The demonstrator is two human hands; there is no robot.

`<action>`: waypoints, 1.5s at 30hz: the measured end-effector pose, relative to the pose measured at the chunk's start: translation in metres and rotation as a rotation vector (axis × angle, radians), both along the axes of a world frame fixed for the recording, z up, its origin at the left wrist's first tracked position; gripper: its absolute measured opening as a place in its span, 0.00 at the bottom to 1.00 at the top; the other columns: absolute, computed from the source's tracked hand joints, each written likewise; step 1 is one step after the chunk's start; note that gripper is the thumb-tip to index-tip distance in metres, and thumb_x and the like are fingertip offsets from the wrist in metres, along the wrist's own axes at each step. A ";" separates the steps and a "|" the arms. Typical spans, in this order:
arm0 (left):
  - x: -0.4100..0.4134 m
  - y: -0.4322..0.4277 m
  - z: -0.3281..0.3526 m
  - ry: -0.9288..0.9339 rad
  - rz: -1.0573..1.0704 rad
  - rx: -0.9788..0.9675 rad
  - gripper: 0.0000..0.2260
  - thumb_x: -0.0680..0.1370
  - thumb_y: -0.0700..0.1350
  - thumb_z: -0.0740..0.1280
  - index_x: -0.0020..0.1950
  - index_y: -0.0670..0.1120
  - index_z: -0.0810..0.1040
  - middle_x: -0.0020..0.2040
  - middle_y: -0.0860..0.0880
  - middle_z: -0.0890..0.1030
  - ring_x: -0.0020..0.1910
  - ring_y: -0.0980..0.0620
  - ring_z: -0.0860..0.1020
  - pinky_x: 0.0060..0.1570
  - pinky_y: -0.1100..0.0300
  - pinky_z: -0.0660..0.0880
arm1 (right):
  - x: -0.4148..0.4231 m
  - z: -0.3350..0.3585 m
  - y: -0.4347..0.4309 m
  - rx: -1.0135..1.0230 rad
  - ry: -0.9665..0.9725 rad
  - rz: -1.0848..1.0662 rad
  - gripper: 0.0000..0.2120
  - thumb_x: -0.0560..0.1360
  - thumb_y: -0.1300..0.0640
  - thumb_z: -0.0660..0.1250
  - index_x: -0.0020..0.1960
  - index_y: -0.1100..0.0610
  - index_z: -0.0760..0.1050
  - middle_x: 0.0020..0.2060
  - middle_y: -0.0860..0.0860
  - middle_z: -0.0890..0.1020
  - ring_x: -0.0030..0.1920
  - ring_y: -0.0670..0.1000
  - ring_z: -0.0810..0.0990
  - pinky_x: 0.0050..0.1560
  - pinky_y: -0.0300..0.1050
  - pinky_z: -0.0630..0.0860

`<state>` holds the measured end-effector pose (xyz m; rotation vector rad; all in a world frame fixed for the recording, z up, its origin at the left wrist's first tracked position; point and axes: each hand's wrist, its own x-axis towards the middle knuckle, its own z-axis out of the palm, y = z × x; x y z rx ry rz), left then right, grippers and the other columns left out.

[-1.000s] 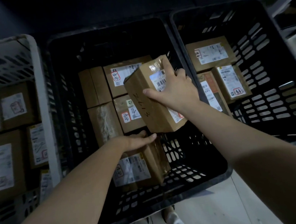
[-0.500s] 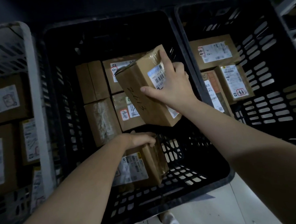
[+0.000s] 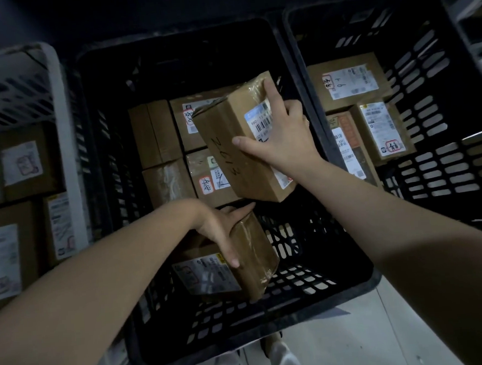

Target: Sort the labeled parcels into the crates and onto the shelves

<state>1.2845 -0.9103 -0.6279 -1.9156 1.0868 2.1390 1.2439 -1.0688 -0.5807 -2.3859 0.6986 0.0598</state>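
Note:
My right hand (image 3: pixel 281 139) grips a brown cardboard parcel (image 3: pixel 232 154) with handwritten numbers and a barcode label, held tilted above the middle black crate (image 3: pixel 341 286). My left hand (image 3: pixel 223 229) is closed over the top edge of a taped parcel (image 3: pixel 248 258) with a white label, low in the same crate near its front. Several labeled cardboard parcels (image 3: pixel 156 134) lie packed at the back of this crate, partly hidden by the held parcel.
A second black crate (image 3: pixel 458 172) on the right holds three labeled parcels (image 3: pixel 349 80). A white slatted crate (image 3: pixel 58 115) on the left is full of boxes. Pale floor (image 3: pixel 345 343) and my feet show below the crates. A shelf frame sits top right.
My left hand has closed around the taped parcel's top edge and tipped it up. The right hand keeps the numbered parcel roughly in place over the crate.

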 end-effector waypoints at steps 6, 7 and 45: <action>-0.003 0.000 0.006 -0.007 0.060 -0.102 0.52 0.70 0.45 0.76 0.76 0.60 0.37 0.76 0.51 0.51 0.73 0.51 0.55 0.61 0.63 0.59 | -0.002 0.006 0.000 -0.003 -0.036 -0.020 0.53 0.65 0.35 0.72 0.78 0.44 0.43 0.67 0.59 0.61 0.65 0.62 0.66 0.66 0.57 0.66; -0.004 0.003 0.008 -0.006 0.114 -0.117 0.51 0.70 0.46 0.75 0.76 0.60 0.39 0.74 0.52 0.56 0.70 0.52 0.59 0.61 0.64 0.60 | -0.002 0.009 0.001 -0.006 -0.053 -0.032 0.53 0.65 0.35 0.72 0.78 0.43 0.42 0.67 0.59 0.61 0.65 0.63 0.66 0.66 0.56 0.67; -0.091 0.006 -0.008 -0.385 0.805 -0.455 0.55 0.66 0.41 0.77 0.76 0.59 0.38 0.74 0.50 0.43 0.65 0.47 0.67 0.58 0.60 0.72 | -0.014 0.059 -0.015 0.095 -0.166 -0.041 0.56 0.68 0.39 0.73 0.77 0.44 0.34 0.71 0.65 0.56 0.58 0.62 0.74 0.50 0.46 0.68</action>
